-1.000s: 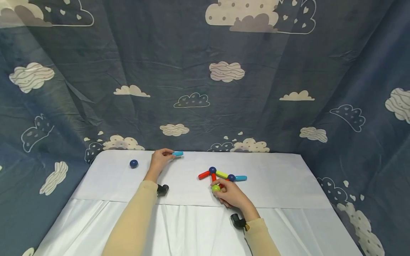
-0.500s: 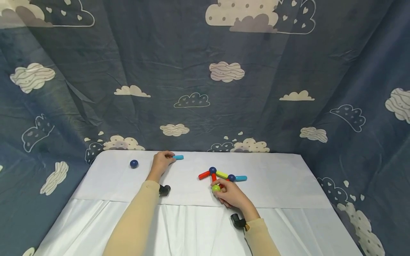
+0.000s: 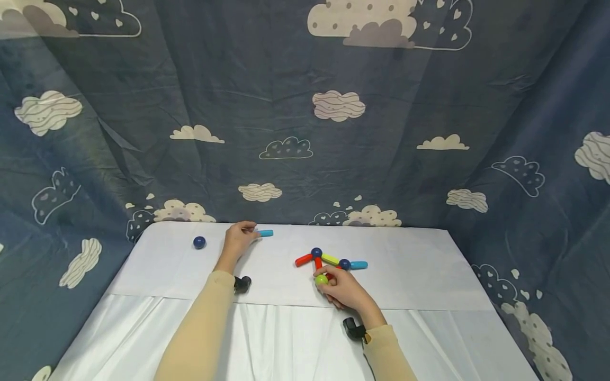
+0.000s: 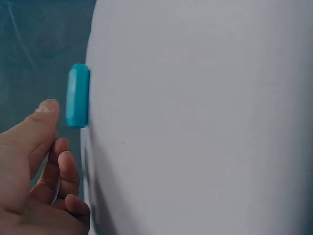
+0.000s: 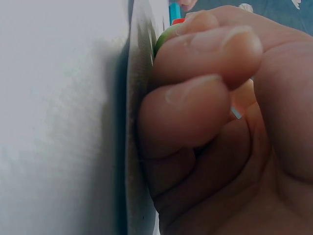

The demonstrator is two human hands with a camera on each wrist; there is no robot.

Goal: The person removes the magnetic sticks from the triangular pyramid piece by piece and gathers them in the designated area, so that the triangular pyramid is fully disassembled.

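- A dark blue cloud-print curtain [image 3: 305, 132] hangs behind and around a white-covered table [image 3: 410, 275].
- The left hand [image 3: 236, 239] rests near the table's far edge, fingers loosely curled and holding nothing; the wrist view shows a gap.
- The loose turquoise stick [image 3: 265, 233] lies just beyond its fingertips, long axis left-right.
- The right hand [image 3: 344, 290], further off, pinches the green ball [image 3: 321, 279] of the stick-and-ball figure [image 3: 330, 260].
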